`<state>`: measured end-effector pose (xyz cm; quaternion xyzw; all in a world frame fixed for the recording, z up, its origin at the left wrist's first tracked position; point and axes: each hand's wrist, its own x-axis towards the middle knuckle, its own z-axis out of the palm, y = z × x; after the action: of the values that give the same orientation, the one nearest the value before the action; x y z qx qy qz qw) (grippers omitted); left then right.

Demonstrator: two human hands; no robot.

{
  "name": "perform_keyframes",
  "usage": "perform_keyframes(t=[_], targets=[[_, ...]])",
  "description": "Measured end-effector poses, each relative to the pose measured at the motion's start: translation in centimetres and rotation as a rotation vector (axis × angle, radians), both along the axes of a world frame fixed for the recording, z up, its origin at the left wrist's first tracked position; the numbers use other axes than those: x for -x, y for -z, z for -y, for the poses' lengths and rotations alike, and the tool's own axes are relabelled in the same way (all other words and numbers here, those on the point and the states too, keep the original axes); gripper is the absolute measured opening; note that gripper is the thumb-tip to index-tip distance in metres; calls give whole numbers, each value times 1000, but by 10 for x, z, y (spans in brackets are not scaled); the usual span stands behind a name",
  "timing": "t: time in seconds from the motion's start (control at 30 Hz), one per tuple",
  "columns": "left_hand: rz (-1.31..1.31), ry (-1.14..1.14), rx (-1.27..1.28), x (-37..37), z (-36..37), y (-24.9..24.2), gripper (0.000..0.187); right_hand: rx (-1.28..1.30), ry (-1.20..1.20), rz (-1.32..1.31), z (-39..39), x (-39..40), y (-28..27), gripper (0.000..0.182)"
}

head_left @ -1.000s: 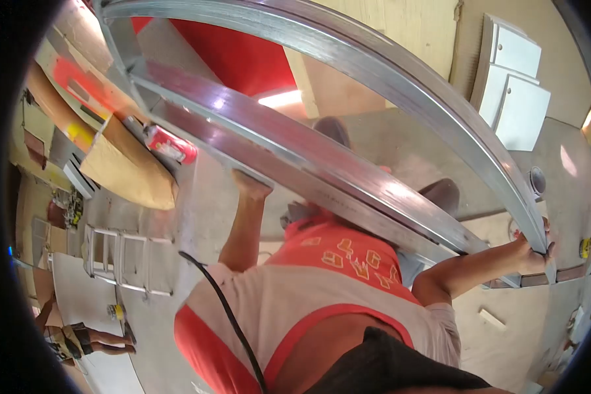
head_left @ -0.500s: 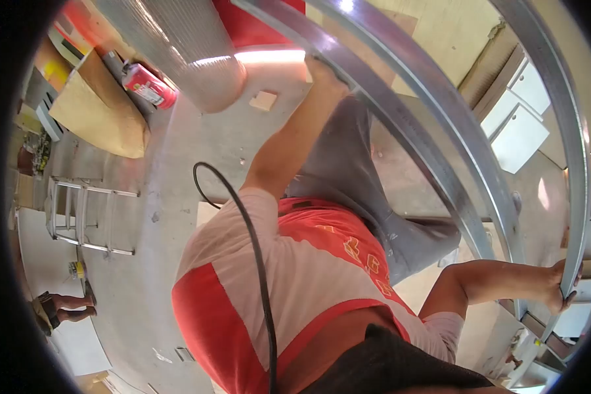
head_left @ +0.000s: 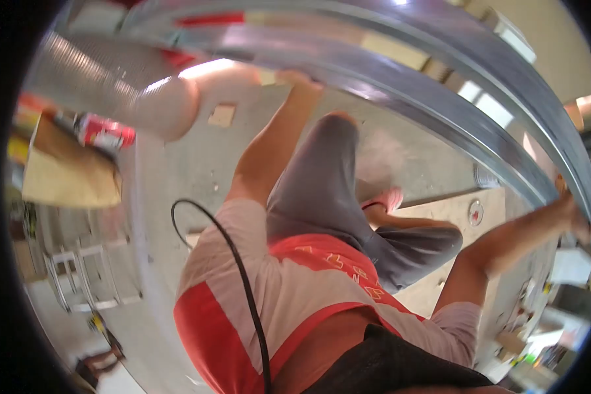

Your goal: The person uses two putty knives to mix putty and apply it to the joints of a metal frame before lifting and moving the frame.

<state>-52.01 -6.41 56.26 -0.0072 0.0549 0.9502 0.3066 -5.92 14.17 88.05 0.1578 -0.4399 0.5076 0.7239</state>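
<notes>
Overhead, both arms were stretched up to a long metal channel [head_left: 400, 85] spanning the view. Left hand [head_left: 299, 77] pressed its underside, fingers hidden, can't tell grip. Right hand [head_left: 579, 213] was wrapped round its far rt end, fingers closed.

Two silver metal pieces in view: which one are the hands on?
The long flat channel, held by the left hand and the right hand. The ribbed round duct lies apart, untouched.

Long shiny metal channel [head_left: 400, 79], overhead
</notes>
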Motion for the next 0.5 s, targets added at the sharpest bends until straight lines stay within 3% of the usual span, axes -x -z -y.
perform_keyframes(t=[0.03,0.07,0.1,0.13,0.17,0.2,0.23,0.33,0.4,0.5], targets=[[31,32,49,-1,1,10,64,494,69,-81,-12,-11,-1,32],[58,70,96,1,1,20,63,351,-158,-93,-44,-21,19,44],[74,103,147,4,-3,28,61,348,-223,5,-34,-1,22,42],[103,124,192,6,-7,37,59,334,-126,19,-29,27,29,41],[145,149,278,6,-1,54,57,479,-42,-55,-30,48,32,37],[174,160,341,6,1,71,55,295,-700,4,-51,42,50,34],[180,176,385,8,0,85,53,356,-351,67,-43,68,56,28],[290,110,508,6,14,132,48,420,-681,-77,-79,103,82,17],[390,46,607,18,24,180,41,565,-511,-22,-95,136,104,14],[370,69,565,39,57,274,38,680,-568,3,-117,175,149,15]])
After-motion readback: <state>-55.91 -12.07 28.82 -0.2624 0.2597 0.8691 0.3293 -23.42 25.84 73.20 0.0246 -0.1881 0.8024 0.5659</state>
